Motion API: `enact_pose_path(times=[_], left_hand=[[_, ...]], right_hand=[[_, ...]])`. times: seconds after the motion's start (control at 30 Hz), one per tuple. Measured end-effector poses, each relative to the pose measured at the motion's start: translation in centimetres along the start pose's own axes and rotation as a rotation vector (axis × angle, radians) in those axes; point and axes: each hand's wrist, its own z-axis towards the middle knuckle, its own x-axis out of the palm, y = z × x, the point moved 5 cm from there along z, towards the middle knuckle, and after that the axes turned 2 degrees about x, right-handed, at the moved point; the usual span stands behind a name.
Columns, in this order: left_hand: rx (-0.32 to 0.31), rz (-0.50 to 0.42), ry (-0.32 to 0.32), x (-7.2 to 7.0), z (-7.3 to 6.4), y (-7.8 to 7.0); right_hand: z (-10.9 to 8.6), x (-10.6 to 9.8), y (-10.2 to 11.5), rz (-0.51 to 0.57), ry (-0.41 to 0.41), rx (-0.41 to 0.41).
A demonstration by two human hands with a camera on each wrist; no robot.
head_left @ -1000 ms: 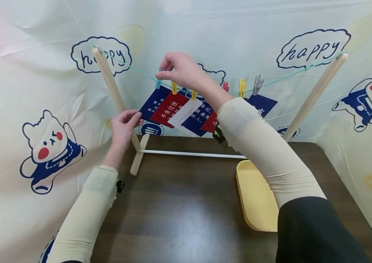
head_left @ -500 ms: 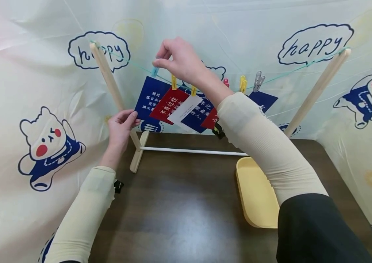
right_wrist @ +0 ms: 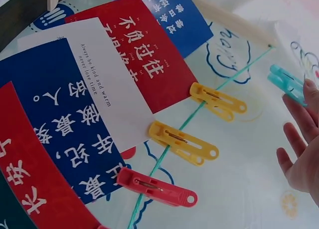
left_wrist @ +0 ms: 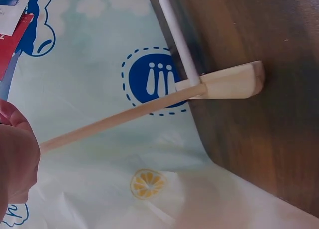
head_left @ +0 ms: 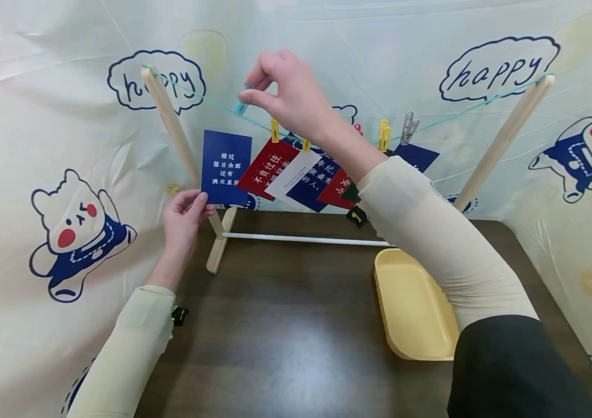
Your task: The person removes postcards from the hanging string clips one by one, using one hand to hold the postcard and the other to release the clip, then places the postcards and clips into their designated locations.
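Observation:
My left hand (head_left: 183,217) pinches the lower left corner of a blue card (head_left: 226,165) with white writing, which hangs upright below the line, apart from the clothespin. Thumb and fingers of my right hand (head_left: 293,87) pinch a light blue clothespin (head_left: 240,105) close at the green string (head_left: 261,124). In the right wrist view that clothespin (right_wrist: 287,83) stands off the string, its lower end pointing left. Beside it, a red card (right_wrist: 124,54) hangs from a yellow clothespin (right_wrist: 218,100). Only the back of my left hand (left_wrist: 17,159) shows in the left wrist view.
Two wooden posts (head_left: 170,122) carry the string, joined low by a white rod (head_left: 306,239). Several overlapping cards hang along it, including a white card (head_left: 293,180), with a grey clothespin (head_left: 409,129) at right. A yellow tray (head_left: 413,313) rests on the brown table (head_left: 275,313).
The blue card has come away from the light blue clothespin and turned upright, moving left and down with my left hand. My right hand has moved up and left with the clothespin.

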Motion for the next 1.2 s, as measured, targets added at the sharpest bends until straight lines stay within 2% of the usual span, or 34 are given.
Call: enact_pose_path(times=[0.23, 0.37, 0.5, 0.7, 0.83, 0.97, 1.1, 1.2], left_hand=[[-0.041, -0.004, -0.056, -0.5, -2.1, 0.6], [-0.061, 0.049, -0.027, -0.7, -3.6, 1.2], [-0.117, 0.122, 0.014, -1.5, -5.3, 2.2], [-0.196, 0.183, 0.011, -3.1, -7.9, 3.6], [-0.277, 0.226, 0.079, -3.3, -9.7, 5.2], [-0.36, 0.282, 0.173, -2.7, -11.5, 7.1], [-0.395, 0.3, 0.227, -1.7, -13.1, 8.8], [-0.42, 0.292, 0.24, -0.9, -14.3, 10.1]], right_hand=[[-3.6, -0.5, -1.1, -0.021, 0.037, 0.016], [-6.3, -0.2, -2.6, -0.021, 0.06, 0.045], [-9.1, 0.3, -4.0, -0.019, 0.091, 0.081], [-12.8, 0.9, -5.6, -0.001, 0.144, 0.113], [-15.4, 0.7, -7.0, -0.023, 0.184, 0.16], [-18.0, 0.7, -9.0, -0.023, 0.224, 0.236], [-20.4, 0.8, -10.9, -0.018, 0.259, 0.314], [-22.0, 0.9, -12.2, -0.04, 0.281, 0.366]])
